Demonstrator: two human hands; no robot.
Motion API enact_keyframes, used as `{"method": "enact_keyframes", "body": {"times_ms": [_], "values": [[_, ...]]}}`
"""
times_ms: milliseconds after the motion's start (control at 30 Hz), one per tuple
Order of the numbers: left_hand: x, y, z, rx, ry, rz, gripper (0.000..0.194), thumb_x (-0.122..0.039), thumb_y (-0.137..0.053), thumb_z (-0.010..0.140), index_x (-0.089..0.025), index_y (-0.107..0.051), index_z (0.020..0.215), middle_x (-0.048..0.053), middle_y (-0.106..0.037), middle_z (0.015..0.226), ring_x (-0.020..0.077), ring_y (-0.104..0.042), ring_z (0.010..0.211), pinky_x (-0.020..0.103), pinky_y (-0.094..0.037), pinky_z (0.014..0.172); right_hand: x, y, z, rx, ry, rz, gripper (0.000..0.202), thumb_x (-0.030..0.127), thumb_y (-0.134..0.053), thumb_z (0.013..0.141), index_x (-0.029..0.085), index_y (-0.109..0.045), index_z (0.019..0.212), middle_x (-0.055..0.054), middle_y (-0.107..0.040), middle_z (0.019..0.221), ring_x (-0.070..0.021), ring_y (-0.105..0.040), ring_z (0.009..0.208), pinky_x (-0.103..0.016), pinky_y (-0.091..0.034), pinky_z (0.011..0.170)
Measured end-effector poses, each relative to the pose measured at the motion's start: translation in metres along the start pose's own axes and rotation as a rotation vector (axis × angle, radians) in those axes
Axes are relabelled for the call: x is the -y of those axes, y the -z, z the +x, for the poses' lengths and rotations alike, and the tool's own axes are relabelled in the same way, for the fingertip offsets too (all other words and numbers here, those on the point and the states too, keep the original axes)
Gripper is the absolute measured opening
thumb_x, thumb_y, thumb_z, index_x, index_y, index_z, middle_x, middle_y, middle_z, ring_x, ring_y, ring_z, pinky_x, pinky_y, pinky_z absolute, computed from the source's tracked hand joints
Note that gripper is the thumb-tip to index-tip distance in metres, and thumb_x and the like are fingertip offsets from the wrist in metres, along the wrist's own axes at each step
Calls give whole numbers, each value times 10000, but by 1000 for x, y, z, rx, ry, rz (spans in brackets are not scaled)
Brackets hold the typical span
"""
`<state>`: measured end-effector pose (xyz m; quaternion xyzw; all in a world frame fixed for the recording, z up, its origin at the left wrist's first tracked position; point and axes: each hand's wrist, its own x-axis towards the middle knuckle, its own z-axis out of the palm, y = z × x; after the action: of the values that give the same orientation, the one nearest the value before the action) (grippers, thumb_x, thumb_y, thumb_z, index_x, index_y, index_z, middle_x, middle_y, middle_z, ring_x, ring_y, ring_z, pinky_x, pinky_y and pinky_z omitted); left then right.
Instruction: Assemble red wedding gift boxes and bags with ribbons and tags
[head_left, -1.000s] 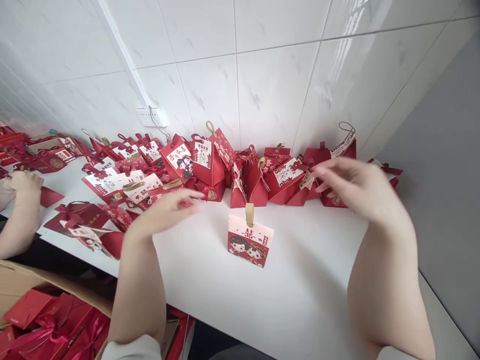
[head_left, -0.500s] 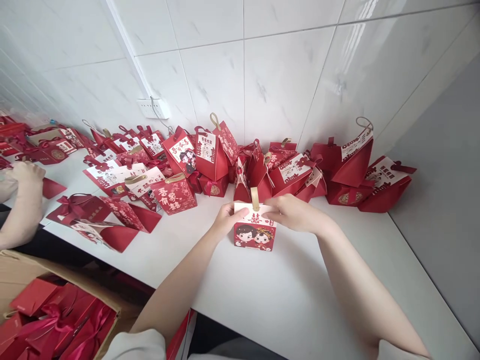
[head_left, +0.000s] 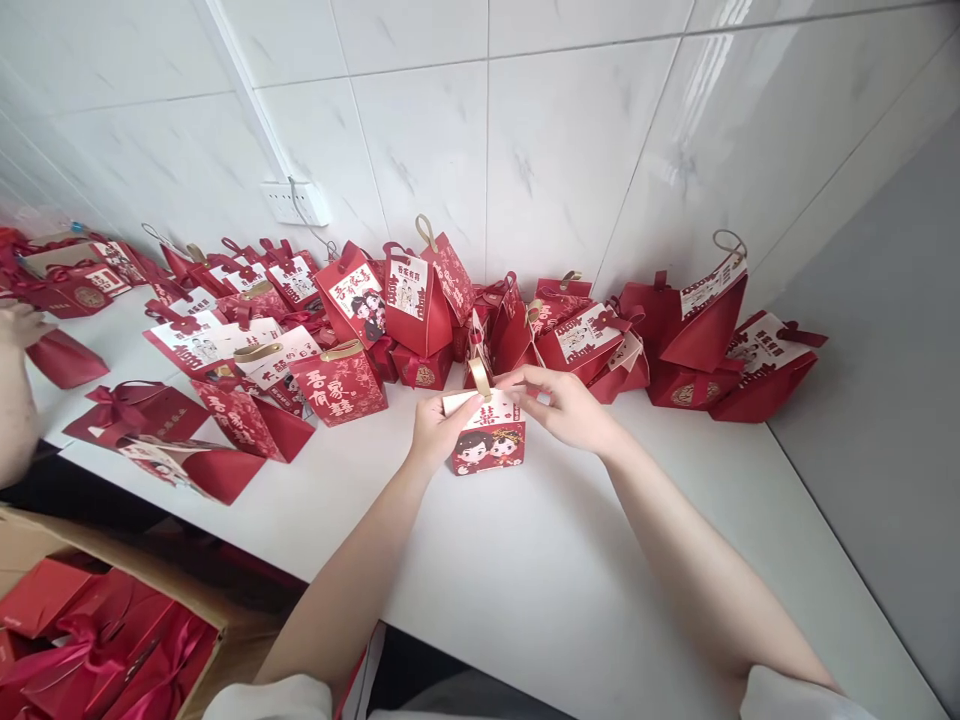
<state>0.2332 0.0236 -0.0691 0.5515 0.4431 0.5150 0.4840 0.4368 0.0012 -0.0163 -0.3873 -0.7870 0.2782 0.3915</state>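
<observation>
One box [head_left: 489, 450] between both hands [head_left: 436, 430] [head_left: 568, 406]

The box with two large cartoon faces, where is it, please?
In the head view, the box is central, between the left hand and right hand, in front of red boxes.
</observation>
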Motion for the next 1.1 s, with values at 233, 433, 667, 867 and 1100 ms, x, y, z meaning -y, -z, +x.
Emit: {"method": "enact_keyframes", "body": {"times_ms": [233,433,667,867,1100], "values": [[2,3,5,-153,-28,-81,311,-408,-790,684,-130,-760,819,69,-741,763,196,-678,688,271,-518,617,-4,-11,0,43,174,-308,363,170,-422,972,295,-569,1280,-35,-590,1308,-217,-621,1086,-366,-557,810],[4,8,7,-134,-36,-93,312,-416,-787,689,-125,-749,796,66,-728,743,184,-668,666,262,-513,595,-8,-15,-2,56,177,-325,420,182,-454,962,331,-505,1352,-47,-547,1349,-226,-636,1066,-370,-588,784],[9,14,11,-66,-67,-88,304,-405,-769,718,-120,-740,819,70,-725,755,182,-667,671,268,-519,610,-16,-14,0,98,177,-117,422,184,-471,960,344,-523,1347,-34,-584,1299,-217,-611,1118,-409,-544,925],[13,15,11,-74,-84,-75,297,-402,-775,709,-128,-735,815,68,-736,788,189,-681,702,272,-528,637,-19,-9,1,166,138,-61,414,193,-480,956,348,-544,1335,-30,-606,1283,-213,-618,1093,-412,-532,924],[31,15,15,-98,-12,-100,489,-517,-781,657,-126,-706,942,102,-747,908,237,-703,834,307,-547,722,-22,-1,-1,38,-35,59,438,282,-530,937,288,-438,1366,-61,-607,1280,-208,-648,1050,-416,-548,912]]}}
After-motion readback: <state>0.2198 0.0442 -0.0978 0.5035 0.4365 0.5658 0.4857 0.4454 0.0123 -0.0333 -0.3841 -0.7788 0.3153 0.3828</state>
